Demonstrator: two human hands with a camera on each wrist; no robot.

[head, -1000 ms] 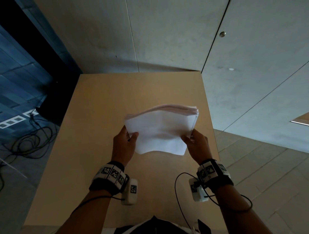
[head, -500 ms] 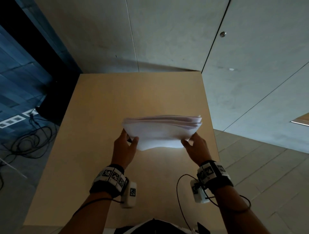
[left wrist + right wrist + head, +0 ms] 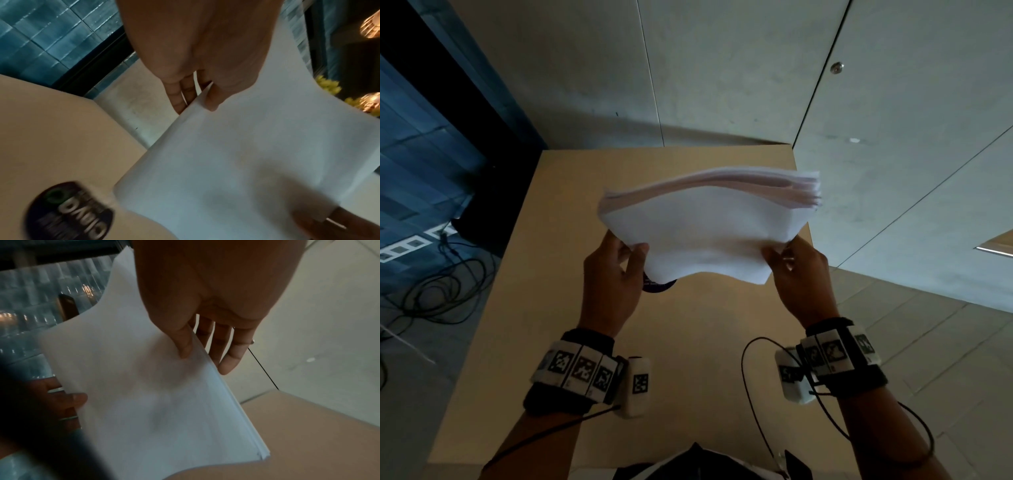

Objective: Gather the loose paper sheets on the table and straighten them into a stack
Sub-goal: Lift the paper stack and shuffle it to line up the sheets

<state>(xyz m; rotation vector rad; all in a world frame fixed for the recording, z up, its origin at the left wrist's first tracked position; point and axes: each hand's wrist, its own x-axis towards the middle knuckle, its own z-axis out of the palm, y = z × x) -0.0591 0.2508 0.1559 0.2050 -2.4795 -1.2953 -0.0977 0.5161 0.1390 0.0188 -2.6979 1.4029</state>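
Note:
A stack of white paper sheets [image 3: 705,226] hangs in the air above the wooden table [image 3: 688,342], held between both hands. My left hand [image 3: 616,270] pinches its left edge, thumb on the near face and fingers behind. My right hand [image 3: 794,270] pinches the right edge the same way. The sheets bow in the middle, and their far edges fan slightly at the upper right. In the left wrist view the thumb [image 3: 213,99] lies on the paper [image 3: 236,162]. The right wrist view shows the thumb [image 3: 183,345] on the stack [image 3: 154,402], fingers behind it.
A round dark sticker [image 3: 657,286] lies on the table under the stack, also seen as a sticker [image 3: 69,211] in the left wrist view. Concrete walls stand behind and to the right of the table. Cables [image 3: 431,291] lie on the floor at left.
The stack was lowered toward the table half a second ago and is now lifted again, higher and tilted up. Both hands kept their hold on its side edges.

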